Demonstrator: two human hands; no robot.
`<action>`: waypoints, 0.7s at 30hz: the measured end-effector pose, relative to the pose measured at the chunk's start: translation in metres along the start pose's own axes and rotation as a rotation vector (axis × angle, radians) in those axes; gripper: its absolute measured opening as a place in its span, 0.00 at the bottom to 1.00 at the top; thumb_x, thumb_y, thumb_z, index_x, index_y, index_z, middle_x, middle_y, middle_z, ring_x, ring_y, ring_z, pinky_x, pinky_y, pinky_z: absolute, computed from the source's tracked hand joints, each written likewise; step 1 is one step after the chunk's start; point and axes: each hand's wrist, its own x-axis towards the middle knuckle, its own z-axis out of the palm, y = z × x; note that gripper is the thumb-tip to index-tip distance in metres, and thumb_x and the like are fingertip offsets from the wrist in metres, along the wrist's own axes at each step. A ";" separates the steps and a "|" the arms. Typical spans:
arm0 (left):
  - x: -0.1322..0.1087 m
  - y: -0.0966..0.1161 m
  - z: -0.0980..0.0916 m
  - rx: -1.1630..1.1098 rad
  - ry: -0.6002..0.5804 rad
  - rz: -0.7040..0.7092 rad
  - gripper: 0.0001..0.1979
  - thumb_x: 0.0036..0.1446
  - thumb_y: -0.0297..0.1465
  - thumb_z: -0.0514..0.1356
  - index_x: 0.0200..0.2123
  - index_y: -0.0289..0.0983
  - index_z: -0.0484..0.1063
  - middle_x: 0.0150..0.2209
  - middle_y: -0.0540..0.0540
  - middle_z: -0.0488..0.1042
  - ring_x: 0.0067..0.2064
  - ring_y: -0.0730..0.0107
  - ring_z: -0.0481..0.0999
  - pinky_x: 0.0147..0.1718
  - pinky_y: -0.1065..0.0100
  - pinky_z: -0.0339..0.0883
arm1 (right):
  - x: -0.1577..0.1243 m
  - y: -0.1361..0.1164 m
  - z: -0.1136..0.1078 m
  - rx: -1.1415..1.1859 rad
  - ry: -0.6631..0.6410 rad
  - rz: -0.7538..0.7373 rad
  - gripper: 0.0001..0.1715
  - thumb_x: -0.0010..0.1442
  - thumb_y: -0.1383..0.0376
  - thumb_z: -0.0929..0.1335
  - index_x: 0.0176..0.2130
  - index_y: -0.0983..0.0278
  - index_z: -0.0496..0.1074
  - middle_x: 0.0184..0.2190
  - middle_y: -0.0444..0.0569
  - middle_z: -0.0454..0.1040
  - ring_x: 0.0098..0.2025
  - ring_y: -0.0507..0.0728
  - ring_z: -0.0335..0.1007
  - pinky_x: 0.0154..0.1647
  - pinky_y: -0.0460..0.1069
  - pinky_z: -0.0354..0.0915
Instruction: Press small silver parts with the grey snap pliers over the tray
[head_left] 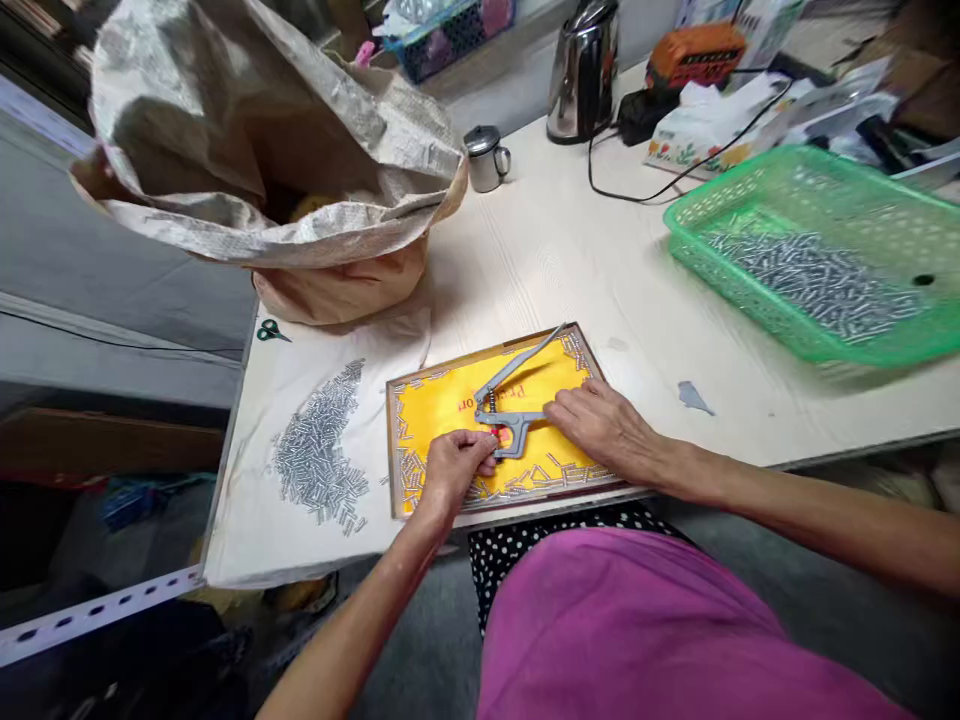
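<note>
across the room ran a pale worktop (555,240), crowded along its wall side, and on its left loomed the giant: a brown-and-white sack (341,290), mouth gaping wide! over on the right sat a green basket (750,308), see-through and pierced, with a heap of thin metal pieces spread across its floor. front and centre, a shallow tray (435,415) with a yellow bottom, more metal pieces scattered round its edges. at the back stood a shiny kettle (583,75), and left of the tray spread a pile of springs (315,455).

now the main action! a grey tool (517,418), its long lever angled up, was right over the middle of the tray. the right hand (604,425) was clamped on the end of its lower arm; the left hand (457,462) had thumb and finger pinched together at the opposite end, anything between them too small to tell. a lidded mug (487,165) stood beside the sack, green-handled scissors (270,330) lay near its base, and a tiny red part (495,433) showed by the left fingertips.
</note>
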 end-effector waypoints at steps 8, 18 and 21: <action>0.012 0.010 -0.007 0.190 -0.105 -0.068 0.08 0.57 0.24 0.63 0.25 0.31 0.73 0.16 0.52 0.72 0.18 0.78 0.70 0.22 0.75 0.68 | 0.000 0.000 0.002 0.051 -0.119 0.018 0.13 0.69 0.72 0.56 0.37 0.63 0.65 0.30 0.47 0.67 0.32 0.56 0.56 0.38 0.53 0.49; 0.012 0.013 -0.010 0.208 -0.156 -0.160 0.11 0.52 0.29 0.68 0.22 0.32 0.71 0.12 0.55 0.66 0.15 0.80 0.64 0.20 0.74 0.66 | -0.002 0.002 0.004 0.146 -0.274 0.035 0.13 0.69 0.72 0.55 0.40 0.64 0.66 0.35 0.48 0.71 0.34 0.56 0.60 0.40 0.52 0.51; 0.012 0.012 -0.009 0.210 -0.144 -0.155 0.11 0.51 0.29 0.69 0.22 0.32 0.72 0.13 0.55 0.66 0.15 0.80 0.64 0.20 0.74 0.66 | 0.002 0.005 0.003 0.137 -0.308 0.039 0.10 0.69 0.69 0.59 0.40 0.63 0.67 0.39 0.50 0.73 0.38 0.57 0.63 0.41 0.53 0.52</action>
